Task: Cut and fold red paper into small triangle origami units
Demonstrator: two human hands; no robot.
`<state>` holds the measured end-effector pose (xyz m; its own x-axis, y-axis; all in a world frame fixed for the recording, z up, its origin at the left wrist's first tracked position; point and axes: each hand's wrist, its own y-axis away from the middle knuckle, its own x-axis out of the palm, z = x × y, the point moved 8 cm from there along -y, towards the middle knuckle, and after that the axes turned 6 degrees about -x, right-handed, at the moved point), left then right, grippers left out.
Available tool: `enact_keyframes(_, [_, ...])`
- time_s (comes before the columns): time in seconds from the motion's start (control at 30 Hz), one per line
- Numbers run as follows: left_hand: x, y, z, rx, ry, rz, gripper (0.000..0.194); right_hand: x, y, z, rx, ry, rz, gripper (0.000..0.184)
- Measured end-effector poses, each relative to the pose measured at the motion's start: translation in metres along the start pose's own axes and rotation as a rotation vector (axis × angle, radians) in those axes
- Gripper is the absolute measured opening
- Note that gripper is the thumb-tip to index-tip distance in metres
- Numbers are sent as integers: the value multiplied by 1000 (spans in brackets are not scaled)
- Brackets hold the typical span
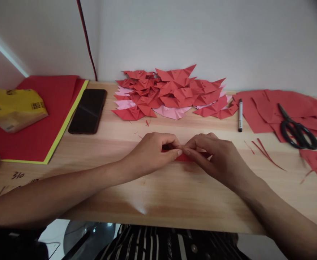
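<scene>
A small piece of red paper [187, 158] is pinched between both my hands just above the tabletop, near the middle. My left hand [161, 150] grips its upper edge with thumb and index finger. My right hand [211, 150] meets it there in the same kind of pinch, the fingertips of the two hands almost touching. Most of the paper is hidden behind the fingers, so its full shape cannot be made out. Beyond the hands lies a heap of folded red and pink paper pieces [174, 90] against the wall.
On the right are a marker [240, 115], red paper sheets [272, 108], black-handled scissors [299, 133] and thin paper strips [266, 153]. To the left lie a phone [88, 111], red and yellow sheets [58, 119] and a yellow packet [17, 108]. The wooden table's [161, 206] front edge is close to my body.
</scene>
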<state>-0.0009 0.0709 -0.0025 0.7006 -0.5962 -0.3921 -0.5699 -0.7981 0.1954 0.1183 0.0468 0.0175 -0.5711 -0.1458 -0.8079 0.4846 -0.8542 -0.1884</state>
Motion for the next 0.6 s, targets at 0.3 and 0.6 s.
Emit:
enact_keyframes(0.3, [1,4,0,-33,53,-71,11,4,-1,-1,58,-39,53,16])
enact_keyframes(0.6, [1,-1,4,-28,52,-37,11,3,1,-5,79,-40,45,11])
